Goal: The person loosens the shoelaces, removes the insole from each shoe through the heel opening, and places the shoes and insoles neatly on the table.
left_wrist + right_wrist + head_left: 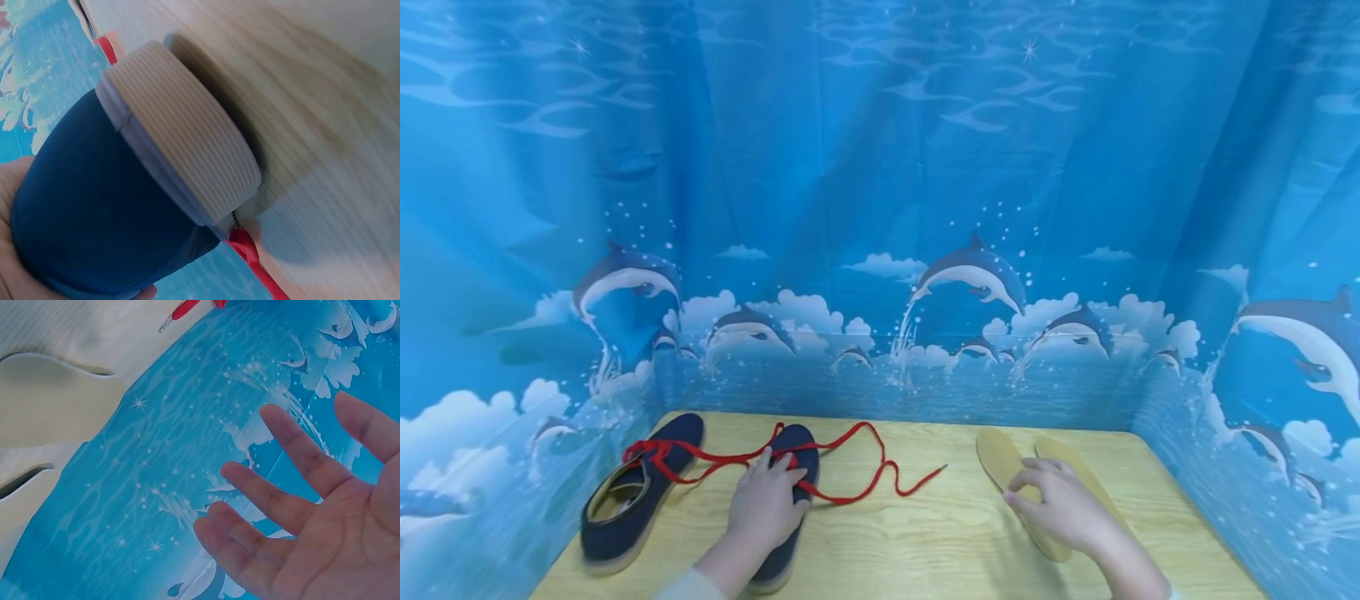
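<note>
A navy shoe [782, 554] with a pale ribbed sole stands on the wooden table, its heel end close up in the left wrist view. My left hand [763, 504] lies over its top and grips it, fingers near the red lace [880, 454] and thumb along the right side. The opening of this shoe is hidden by the hand. On the right, my right hand [1060, 500] hovers over two tan insoles [996, 454]. Its fingers are spread and hold nothing in the right wrist view, apart from the nearer insole [56, 403].
Another navy shoe [606, 542] with red laces stands at the table's left edge, its opening showing. Loose lace trails between the shoes and across the table [917, 542] towards the middle. A blue dolphin-print curtain [865, 208] surrounds the back and both sides.
</note>
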Tool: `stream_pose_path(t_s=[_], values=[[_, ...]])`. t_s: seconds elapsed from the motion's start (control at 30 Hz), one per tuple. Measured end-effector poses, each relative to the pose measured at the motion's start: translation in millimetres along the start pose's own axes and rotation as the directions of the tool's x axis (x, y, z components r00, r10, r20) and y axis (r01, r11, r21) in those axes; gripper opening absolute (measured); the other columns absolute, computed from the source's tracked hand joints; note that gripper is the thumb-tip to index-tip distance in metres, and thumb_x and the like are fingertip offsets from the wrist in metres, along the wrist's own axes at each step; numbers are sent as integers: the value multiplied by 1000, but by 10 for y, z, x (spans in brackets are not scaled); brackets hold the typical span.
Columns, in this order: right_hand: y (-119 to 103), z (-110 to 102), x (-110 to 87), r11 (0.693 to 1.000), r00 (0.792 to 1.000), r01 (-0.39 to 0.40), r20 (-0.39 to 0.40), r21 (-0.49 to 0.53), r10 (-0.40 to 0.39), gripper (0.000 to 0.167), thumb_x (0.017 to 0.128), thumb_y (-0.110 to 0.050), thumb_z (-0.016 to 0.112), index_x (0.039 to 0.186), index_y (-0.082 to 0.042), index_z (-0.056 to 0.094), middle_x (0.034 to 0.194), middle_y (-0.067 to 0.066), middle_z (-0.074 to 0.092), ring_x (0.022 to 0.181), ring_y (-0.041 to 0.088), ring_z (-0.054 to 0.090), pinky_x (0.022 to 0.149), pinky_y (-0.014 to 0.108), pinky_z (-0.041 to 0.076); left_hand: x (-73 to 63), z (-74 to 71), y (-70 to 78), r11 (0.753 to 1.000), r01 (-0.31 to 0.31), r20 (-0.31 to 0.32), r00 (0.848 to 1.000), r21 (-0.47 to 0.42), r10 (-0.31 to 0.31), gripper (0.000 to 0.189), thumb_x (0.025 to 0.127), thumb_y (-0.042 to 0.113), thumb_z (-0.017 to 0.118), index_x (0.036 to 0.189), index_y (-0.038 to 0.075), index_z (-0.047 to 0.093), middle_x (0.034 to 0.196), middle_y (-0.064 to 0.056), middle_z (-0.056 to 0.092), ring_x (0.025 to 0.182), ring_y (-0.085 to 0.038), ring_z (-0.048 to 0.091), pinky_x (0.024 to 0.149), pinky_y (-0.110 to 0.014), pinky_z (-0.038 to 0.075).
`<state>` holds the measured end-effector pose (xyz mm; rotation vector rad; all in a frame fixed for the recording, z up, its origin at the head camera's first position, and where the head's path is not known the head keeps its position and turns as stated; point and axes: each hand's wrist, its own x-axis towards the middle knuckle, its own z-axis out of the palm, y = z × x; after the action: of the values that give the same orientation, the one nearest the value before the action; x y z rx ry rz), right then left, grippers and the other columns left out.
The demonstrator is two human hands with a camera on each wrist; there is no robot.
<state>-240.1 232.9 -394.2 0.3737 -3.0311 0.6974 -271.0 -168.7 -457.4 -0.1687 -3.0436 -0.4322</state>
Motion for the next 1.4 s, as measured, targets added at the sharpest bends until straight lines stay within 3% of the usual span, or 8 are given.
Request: stream_pose_path(t_s=[0.53,0.87,1.07,1.4], values=[[181,-125,-52,999,999,-5,-42,-37,3,27,95,-41,66,105,-16,73,141,32,49,129,60,35,97,80,32,-68,-131,-415,999,33,15,999,41,-34,45,83,31,82,123,12,73,142,-22,55,140,-53,30,107,-67,35],[266,-220,-81,998,999,-33,-36,-46,32,32,95,-45,65,106,-15,73,142,35,46,128,62,34,97,79,31,-120,-246,-713,996,15,10,1000,91,-16,46,84,32,81,122,10,73,140,-24,56,137,-54,34,104,-70,35],[268,-247,-62,998,998,-56,-19,-42,55,36,95,-46,64,108,-14,73,143,35,45,128,63,33,97,81,30,-135,-305,-839,995,42,39,998,93,-45,48,84,34,80,123,9,73,141,-25,54,138,-54,31,106,-69,33],[327,-300,-86,996,996,-85,-19,-30,84,39,97,-47,62,110,-12,72,144,36,42,129,63,32,97,80,31,-139,-368,-1005,994,10,40,999,106,-14,50,82,36,81,123,9,73,141,-26,54,138,-56,31,105,-71,32]])
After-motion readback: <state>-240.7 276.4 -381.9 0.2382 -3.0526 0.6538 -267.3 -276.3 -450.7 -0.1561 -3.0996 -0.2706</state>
